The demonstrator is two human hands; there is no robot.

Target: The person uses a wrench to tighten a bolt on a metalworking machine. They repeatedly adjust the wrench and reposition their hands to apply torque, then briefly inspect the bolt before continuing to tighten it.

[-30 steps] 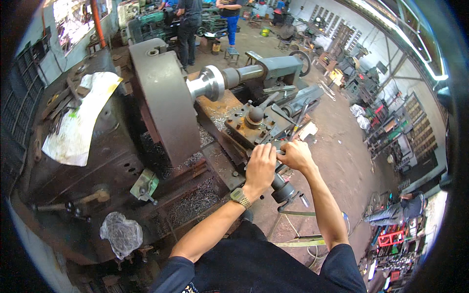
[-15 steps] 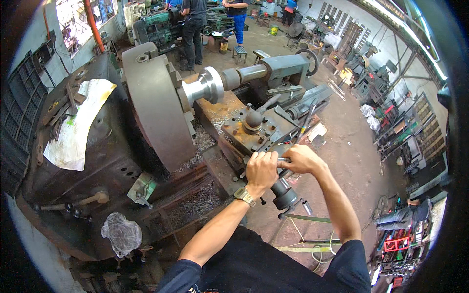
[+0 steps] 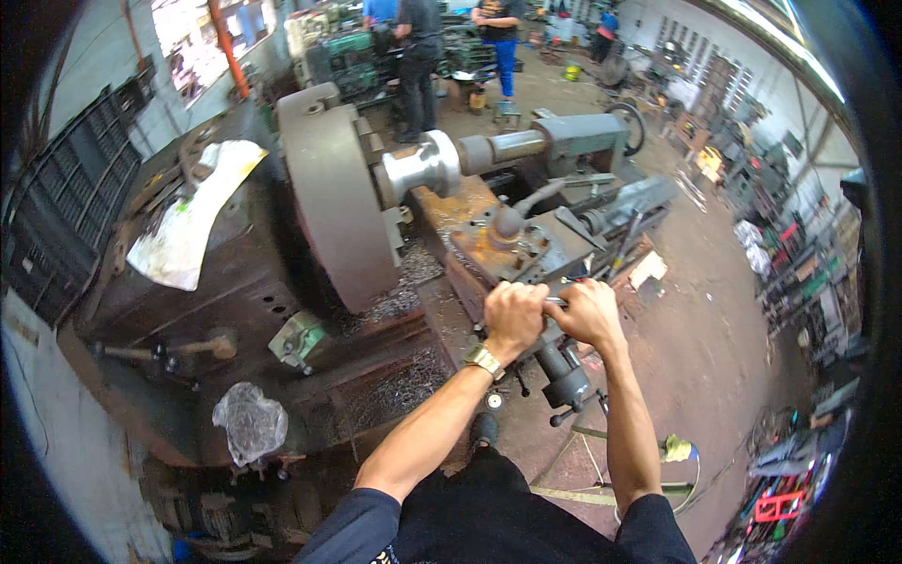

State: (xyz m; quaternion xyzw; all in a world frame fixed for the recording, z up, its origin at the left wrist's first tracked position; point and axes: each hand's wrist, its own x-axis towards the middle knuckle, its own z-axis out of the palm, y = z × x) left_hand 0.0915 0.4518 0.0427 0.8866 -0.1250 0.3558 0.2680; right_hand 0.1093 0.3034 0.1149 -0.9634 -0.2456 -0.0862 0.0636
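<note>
Side by side at the near edge of a lathe's carriage, my hands are both closed. My left hand (image 3: 514, 315), with a gold-coloured watch (image 3: 485, 361) on the wrist, curls over something its fingers hide. My right hand (image 3: 586, 316) wraps round a short metal rod (image 3: 556, 301), which shows in the gap between the hands. Just beyond them stands the tool post (image 3: 507, 226) with its ball-shaped clamp and lever. A shiny turned metal workpiece (image 3: 423, 166) sits between the big chuck (image 3: 334, 197) and the tailstock (image 3: 583, 141). Below my hands is a dark handwheel hub (image 3: 566, 378).
Metal chips (image 3: 404, 381) cover the lathe bed. A stained white sheet (image 3: 193, 226) lies on the headstock, and clear plastic (image 3: 250, 423) wraps a part at lower left. Other people (image 3: 419, 66) stand by machines at the back. Racks and tools line the right wall.
The view has shifted, so the lathe sits farther right in it. My right hand has drawn slightly nearer to me, its wrist lower. My left hand stays at the carriage. Both remain closed.
</note>
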